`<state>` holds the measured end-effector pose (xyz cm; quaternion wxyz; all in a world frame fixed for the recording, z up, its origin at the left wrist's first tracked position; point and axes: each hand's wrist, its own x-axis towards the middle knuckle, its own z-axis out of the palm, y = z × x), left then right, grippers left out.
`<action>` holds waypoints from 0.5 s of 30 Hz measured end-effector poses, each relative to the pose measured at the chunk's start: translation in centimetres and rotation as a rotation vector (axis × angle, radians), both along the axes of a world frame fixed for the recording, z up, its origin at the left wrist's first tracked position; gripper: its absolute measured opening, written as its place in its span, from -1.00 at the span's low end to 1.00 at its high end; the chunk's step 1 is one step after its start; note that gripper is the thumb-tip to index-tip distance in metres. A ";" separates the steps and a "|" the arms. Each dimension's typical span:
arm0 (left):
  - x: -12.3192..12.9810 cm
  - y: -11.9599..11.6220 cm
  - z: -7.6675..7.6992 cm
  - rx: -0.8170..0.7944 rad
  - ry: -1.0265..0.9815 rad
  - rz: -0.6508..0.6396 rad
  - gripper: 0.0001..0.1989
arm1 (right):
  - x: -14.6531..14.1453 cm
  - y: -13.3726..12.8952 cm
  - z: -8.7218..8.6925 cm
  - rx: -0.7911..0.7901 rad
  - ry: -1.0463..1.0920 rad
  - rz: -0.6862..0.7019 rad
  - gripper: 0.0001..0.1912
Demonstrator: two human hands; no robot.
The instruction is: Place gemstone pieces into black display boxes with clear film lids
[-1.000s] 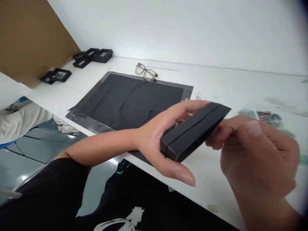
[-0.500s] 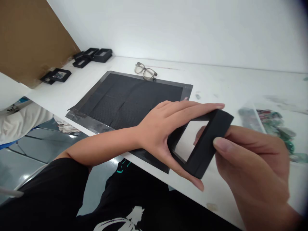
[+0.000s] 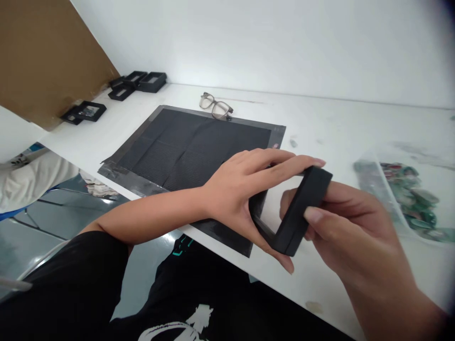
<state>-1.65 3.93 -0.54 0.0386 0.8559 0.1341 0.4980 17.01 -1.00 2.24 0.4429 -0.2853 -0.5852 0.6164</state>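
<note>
- My left hand (image 3: 234, 194) and right hand (image 3: 341, 227) both grip the black frame box (image 3: 300, 210), held above the white table (image 3: 337, 128).
- Its long edge runs between my palms, tilted away from me.

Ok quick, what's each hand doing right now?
Left hand: closed on the black frame box.
Right hand: closed on the same black frame box.

— What's behind the left hand (image 3: 236, 194)?
— A mat (image 3: 192, 147) on the surface (image 3: 327, 128), glasses (image 3: 215, 106) beyond it.
— And by the right hand (image 3: 341, 227)?
— A frame (image 3: 302, 208) between both hands; a bag (image 3: 405, 194) further right.
</note>
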 end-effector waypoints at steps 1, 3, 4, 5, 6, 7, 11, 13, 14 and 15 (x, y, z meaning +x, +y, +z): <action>0.0 -0.2 0.1 -0.008 0.009 0.011 0.14 | -0.1 0.1 0.0 0.012 0.000 0.013 -0.82; -0.1 -0.5 0.3 -0.026 0.021 0.025 0.13 | -0.1 0.1 -0.1 0.028 -0.019 0.018 -0.80; -0.2 -0.7 0.4 -0.030 0.027 0.032 0.13 | -0.1 0.0 -0.1 0.033 -0.030 0.013 -0.79; -0.2 -0.8 0.6 -0.029 0.033 0.040 0.12 | -0.2 -0.1 -0.1 0.036 -0.035 0.004 -0.78; -0.2 -0.9 0.7 -0.020 0.039 0.050 0.11 | -0.2 -0.3 0.0 0.034 -0.034 -0.002 -0.78; -0.2 -1.0 0.8 -0.007 0.044 0.064 0.11 | -0.2 -0.5 0.2 0.024 -0.023 -0.003 -0.78; -0.1 -0.9 1.0 0.032 0.004 0.090 0.12 | -0.2 -1.2 1.1 -0.061 0.019 -0.054 -0.85; -0.2 -0.6 1.2 0.031 -0.045 0.060 0.14 | 0.0 -1.3 1.5 -0.077 0.019 -0.112 -0.85; -0.2 -0.5 1.2 0.025 -0.063 0.037 0.14 | 0.1 -1.3 1.6 -0.077 0.016 -0.128 -0.83; -0.4 -0.3 1.4 0.022 -0.073 0.009 0.14 | 0.2 -1.2 1.7 -0.067 0.015 -0.132 -0.81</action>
